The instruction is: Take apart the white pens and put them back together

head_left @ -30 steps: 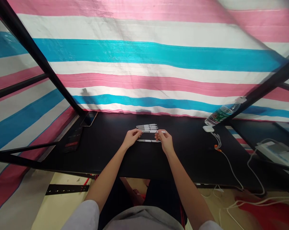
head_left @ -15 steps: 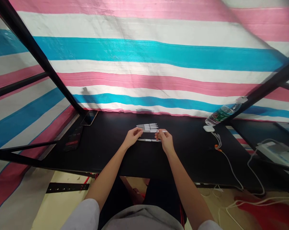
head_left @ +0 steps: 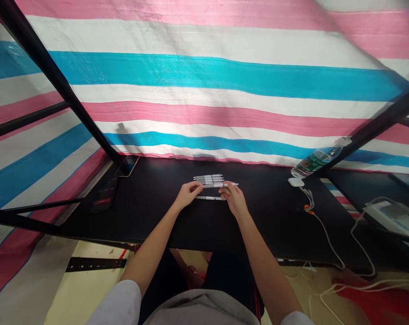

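Note:
Both hands pinch one white pen (head_left: 215, 185) held level just above the black table (head_left: 272, 225). My left hand (head_left: 188, 194) grips its left end, fingers closed. My right hand (head_left: 234, 198) pinches its right part, with the tip sticking out to the right. Behind it lie a few more white pens (head_left: 207, 178) side by side. Another white pen (head_left: 209, 197) lies on the table between my hands, nearer to me.
A phone (head_left: 126, 166) and a dark box (head_left: 103, 197) lie at the table's left. At the right are a water bottle (head_left: 314, 160), a white charger (head_left: 295, 182) and white cables (head_left: 326, 234). Black frame bars and a striped tarp surround the table.
The held pen has shifted slightly to the right, its tip now further past my right hand. Both hands stay in nearly the same place.

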### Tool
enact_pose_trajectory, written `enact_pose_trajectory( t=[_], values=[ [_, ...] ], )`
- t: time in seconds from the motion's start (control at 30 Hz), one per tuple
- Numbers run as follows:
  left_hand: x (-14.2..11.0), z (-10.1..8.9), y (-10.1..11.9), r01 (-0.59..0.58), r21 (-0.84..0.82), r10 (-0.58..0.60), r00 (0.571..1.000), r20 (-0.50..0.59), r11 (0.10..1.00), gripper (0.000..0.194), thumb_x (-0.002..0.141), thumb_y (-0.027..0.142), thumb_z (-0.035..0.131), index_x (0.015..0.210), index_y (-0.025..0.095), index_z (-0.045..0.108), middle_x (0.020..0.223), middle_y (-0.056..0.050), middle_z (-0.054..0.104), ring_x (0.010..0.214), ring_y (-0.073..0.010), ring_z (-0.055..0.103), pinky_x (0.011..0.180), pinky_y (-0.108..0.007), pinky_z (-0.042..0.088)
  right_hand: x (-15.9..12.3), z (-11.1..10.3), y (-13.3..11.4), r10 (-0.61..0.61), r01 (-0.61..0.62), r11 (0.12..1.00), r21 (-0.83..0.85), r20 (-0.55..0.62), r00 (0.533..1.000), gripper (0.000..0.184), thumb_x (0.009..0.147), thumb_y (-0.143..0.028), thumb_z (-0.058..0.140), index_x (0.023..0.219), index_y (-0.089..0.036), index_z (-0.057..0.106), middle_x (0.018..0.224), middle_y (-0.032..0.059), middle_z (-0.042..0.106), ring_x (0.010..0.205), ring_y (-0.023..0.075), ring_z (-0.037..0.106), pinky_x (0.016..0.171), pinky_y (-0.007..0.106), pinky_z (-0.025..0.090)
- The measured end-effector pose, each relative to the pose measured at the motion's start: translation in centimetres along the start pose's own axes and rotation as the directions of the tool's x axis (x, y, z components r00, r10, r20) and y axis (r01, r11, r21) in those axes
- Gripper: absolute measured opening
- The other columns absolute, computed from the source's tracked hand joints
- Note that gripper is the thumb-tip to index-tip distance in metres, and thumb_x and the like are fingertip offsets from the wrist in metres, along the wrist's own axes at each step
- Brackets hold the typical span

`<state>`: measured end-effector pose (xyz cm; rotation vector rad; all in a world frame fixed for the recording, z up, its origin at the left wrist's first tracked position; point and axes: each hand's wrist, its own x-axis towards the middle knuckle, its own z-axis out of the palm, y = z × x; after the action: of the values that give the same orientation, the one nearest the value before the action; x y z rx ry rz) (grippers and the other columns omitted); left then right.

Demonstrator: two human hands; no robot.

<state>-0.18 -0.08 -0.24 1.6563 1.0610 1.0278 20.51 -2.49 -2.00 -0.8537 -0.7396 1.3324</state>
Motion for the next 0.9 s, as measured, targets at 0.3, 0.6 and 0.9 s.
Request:
enact_pose_trajectory(
  t=[0.3, 0.6, 0.9],
  values=[
    [0.3, -0.3, -0.3, -0.018, -0.022, 0.016, 0.994, -0.105, 1.000, 0.043, 0.091, 0.051, 0.045, 0.091, 0.015, 0.069, 0.076, -0.004, 0.063, 0.066, -0.0130, 0.055, 0.063, -0.025, 0.044, -0.1, 0.0, -1.3, 0.099, -0.106, 0.951, 0.291, 0.039, 0.994, 0.014, 0.084, -0.031, 0.050, 0.092, -0.025, 0.059, 0.087, 0.0035, 0.066, 0.065, 0.0162, 0.060, 0.054, 0.029, 0.047],
    [0.3, -0.3, -0.2, 0.018, 0.028, -0.015, 0.992, -0.126, 0.999, 0.044, 0.090, 0.051, 0.043, 0.087, 0.015, 0.068, 0.074, -0.004, 0.062, 0.066, -0.0138, 0.053, 0.065, -0.025, 0.044, -1.0, 0.9, -2.6, 0.093, -0.101, 0.957, 0.274, 0.043, 0.995, 0.040, 0.090, -0.052, 0.029, 0.094, -0.026, 0.058, 0.078, 0.0031, 0.053, 0.055, 0.0161, 0.043, 0.051, 0.032, 0.040],
    [0.3, -0.3, -0.4, 0.021, 0.046, -0.015, 0.991, -0.131, 0.999, 0.044, 0.090, 0.051, 0.043, 0.086, 0.015, 0.069, 0.074, -0.004, 0.063, 0.066, -0.0139, 0.055, 0.065, -0.025, 0.044, -0.7, 0.6, -2.3, 0.000, -0.002, 0.999, 0.050, 0.033, 0.999, 0.032, 0.085, -0.054, 0.033, 0.076, -0.026, 0.045, 0.075, 0.0026, 0.051, 0.053, 0.0165, 0.039, 0.055, 0.034, 0.038]
  ],
)
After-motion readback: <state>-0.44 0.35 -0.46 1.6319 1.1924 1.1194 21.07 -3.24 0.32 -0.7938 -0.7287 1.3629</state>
